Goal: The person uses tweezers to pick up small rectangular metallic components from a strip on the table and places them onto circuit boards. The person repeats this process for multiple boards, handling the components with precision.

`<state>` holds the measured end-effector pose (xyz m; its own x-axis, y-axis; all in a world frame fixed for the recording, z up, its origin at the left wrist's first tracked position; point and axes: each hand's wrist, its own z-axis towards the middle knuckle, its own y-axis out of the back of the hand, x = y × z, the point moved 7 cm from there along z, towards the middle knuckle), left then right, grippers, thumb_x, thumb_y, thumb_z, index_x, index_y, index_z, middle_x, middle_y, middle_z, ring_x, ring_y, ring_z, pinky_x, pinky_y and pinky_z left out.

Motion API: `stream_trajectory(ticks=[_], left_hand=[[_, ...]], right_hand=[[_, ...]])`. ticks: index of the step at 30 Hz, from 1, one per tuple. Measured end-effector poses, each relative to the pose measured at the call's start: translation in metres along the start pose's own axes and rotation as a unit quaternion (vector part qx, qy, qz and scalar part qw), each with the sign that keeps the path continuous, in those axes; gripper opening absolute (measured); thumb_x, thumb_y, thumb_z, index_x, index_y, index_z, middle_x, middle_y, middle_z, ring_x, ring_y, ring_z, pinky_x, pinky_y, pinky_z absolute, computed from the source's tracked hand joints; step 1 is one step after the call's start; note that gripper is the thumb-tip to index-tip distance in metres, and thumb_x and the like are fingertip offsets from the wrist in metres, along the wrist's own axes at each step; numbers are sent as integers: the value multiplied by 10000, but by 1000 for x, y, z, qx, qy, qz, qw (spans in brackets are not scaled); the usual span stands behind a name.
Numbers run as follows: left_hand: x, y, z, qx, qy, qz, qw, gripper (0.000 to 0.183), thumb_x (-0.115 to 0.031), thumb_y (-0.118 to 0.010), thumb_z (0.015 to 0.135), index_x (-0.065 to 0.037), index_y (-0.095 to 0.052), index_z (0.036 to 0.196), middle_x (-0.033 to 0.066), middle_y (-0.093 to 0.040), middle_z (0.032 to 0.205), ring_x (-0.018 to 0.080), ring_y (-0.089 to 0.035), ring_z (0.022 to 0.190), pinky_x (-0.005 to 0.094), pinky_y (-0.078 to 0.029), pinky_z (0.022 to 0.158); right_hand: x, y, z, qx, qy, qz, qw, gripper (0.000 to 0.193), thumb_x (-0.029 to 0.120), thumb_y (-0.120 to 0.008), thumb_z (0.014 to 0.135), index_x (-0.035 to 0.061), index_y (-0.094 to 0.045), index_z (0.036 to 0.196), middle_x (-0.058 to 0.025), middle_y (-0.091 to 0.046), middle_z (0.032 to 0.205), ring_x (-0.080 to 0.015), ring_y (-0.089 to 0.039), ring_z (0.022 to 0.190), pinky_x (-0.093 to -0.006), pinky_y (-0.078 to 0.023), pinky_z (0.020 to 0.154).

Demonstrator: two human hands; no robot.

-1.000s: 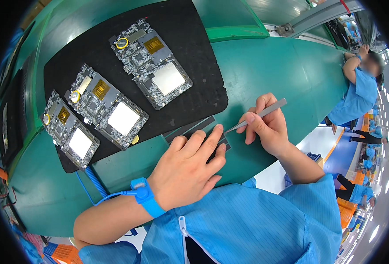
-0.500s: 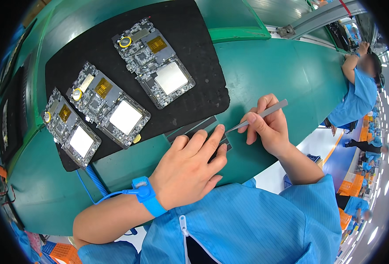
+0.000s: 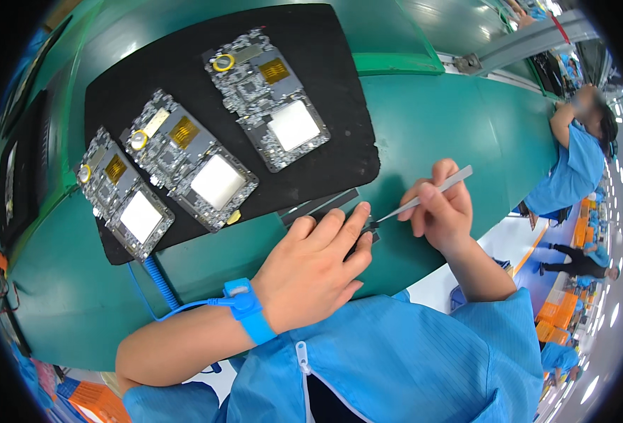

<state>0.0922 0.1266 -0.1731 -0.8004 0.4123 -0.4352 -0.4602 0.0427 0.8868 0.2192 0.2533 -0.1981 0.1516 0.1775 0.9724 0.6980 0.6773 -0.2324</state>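
Observation:
My left hand (image 3: 310,262) lies palm down with its fingers stretched out over a flat sheet with dark strips (image 3: 332,203) on the green table. Much of that sheet is hidden beneath the fingers. In my right hand (image 3: 447,215) is a pair of grey metal tweezers (image 3: 424,195), pinched between thumb and fingers. Their points reach a small dark piece (image 3: 373,225) beside my left index fingertip; whether they grip it, I cannot tell. A blue wrist strap (image 3: 249,310) with a coiled blue cord (image 3: 159,283) is on my left wrist.
Three circuit boards, one on the right (image 3: 267,104), one in the middle (image 3: 190,162) and one on the left (image 3: 125,194), rest on a black mat (image 3: 350,120). A green raised edge (image 3: 396,63) runs behind. Another person (image 3: 572,158) sits at the far right.
The tweezers and my right hand have drawn slightly back from my left index finger. A small dark piece now shows near the tips. The view has shifted slightly; my left hand stays over the strips.

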Motion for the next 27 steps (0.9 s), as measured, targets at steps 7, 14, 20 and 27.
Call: stream_trajectory(ticks=[7, 14, 20, 27], left_hand=[[0, 31, -37, 7, 121, 82, 989, 735, -369, -714, 705, 47, -485, 1266, 254, -459, 1309, 325, -494, 1106, 358, -437, 878], [45, 51, -71, -100, 256, 230, 934, 723, -295, -724, 672, 147, -499, 1199, 302, -485, 1230, 386, -508, 1099, 389, -472, 875], [46, 44, -72, -104, 237, 276, 925, 592, -301, -659, 739, 146, -569, 1117, 294, -543, 1155, 373, -547, 1059, 374, -497, 885], [44, 42, -73, -95, 228, 343, 906, 547, -324, -604, 786, 121, -599, 1105, 275, -569, 1154, 312, -559, 1026, 332, -489, 832]], right_hand=[[26, -55, 64, 22, -7, 42, 999, 104, 116, -455, 969, 104, -354, 948, -193, -637, 745, -129, -538, 438, -192, -411, 399], [-1, -159, 132, 126, -66, -14, 990, 193, 165, -540, 951, 84, -368, 974, -139, -645, 728, -122, -610, 521, -206, -462, 471], [-17, -173, 133, 152, -71, -76, 983, 196, 134, -531, 955, 53, -352, 960, -105, -617, 717, -116, -635, 581, -195, -480, 489], [-18, -175, 134, 131, -73, -73, 986, 198, 84, -530, 944, 56, -335, 962, -74, -580, 706, -132, -650, 617, -204, -505, 509]])
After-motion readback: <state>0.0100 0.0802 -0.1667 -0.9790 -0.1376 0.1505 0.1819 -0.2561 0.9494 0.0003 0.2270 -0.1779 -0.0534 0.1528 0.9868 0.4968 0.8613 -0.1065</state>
